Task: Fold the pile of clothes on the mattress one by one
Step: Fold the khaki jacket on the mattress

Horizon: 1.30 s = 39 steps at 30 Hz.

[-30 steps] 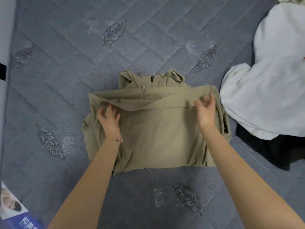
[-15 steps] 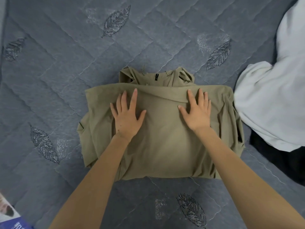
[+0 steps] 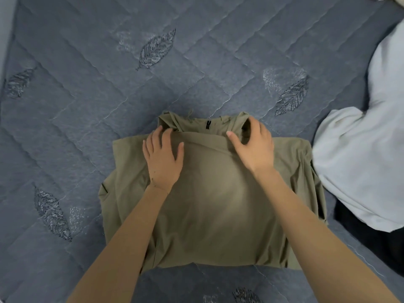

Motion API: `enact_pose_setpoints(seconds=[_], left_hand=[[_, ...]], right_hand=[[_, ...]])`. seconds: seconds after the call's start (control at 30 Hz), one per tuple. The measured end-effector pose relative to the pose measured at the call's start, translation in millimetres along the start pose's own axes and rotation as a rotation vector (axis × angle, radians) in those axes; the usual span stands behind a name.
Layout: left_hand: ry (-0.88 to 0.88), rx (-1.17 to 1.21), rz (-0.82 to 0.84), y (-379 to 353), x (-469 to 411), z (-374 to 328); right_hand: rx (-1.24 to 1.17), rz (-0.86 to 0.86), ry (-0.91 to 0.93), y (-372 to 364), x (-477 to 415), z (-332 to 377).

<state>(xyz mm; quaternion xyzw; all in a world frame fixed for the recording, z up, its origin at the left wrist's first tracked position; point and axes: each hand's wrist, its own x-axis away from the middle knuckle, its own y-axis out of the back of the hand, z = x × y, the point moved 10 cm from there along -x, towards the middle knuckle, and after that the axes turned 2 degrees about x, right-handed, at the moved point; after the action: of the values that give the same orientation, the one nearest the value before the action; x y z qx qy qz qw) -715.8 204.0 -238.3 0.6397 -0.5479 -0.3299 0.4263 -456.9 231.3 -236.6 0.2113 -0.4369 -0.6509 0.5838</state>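
- A khaki garment [image 3: 214, 204] lies folded into a rough rectangle on the grey quilted mattress [image 3: 87, 106]. It sits about midway between the left and right edges and closer to the near edge than the far one.
- A narrower part of the garment, with a small dark tab at its middle, sticks out from under the folded layer on the far side.
- The left hand [image 3: 162, 158] rests palm down on the garment's far left part. Its fingers [image 3: 157, 136] are released and fairly straight, and the tips reach the far fold.
- The right hand [image 3: 255, 147] is at the garment's far right part. Its fingers [image 3: 255, 127] are curled over the bunched fabric there, grasping it, and the thumb lies stretched along the folded edge.
- Both forearms cross the garment from the near edge.
- A white cloth [image 3: 360, 160] is heaped at the mattress's right edge, just beside the garment's right side.
- A black cloth [image 3: 371, 241] shows under the white cloth toward the near right corner.
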Motion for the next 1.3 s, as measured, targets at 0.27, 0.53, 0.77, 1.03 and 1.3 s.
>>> enact_pose_setpoints(seconds=[0.27,0.53,0.77,1.03,1.3], left_hand=[[0.365,0.075,0.188,-9.7,-51.5,20.3],[0.252,0.770,-0.119,27.3,-45.6,9.2],[0.156,1.035,-0.033,42.4,-17.4,7.0],[-0.083,0.484,0.441,-17.9,42.1,9.7],[0.263,0.213,0.090,-2.5,1.0,8.3]], right_hand=[[0.051,0.138,-0.314,-10.1,-35.6,-10.8],[-0.280,-0.036,-0.059,9.5,-29.4,5.1],[-0.635,-0.063,0.181,38.7,4.9,23.9],[-0.524,0.464,-0.032,-29.8,64.5,-17.2],[-0.161,0.291,-0.195,-24.9,19.1,-17.4]])
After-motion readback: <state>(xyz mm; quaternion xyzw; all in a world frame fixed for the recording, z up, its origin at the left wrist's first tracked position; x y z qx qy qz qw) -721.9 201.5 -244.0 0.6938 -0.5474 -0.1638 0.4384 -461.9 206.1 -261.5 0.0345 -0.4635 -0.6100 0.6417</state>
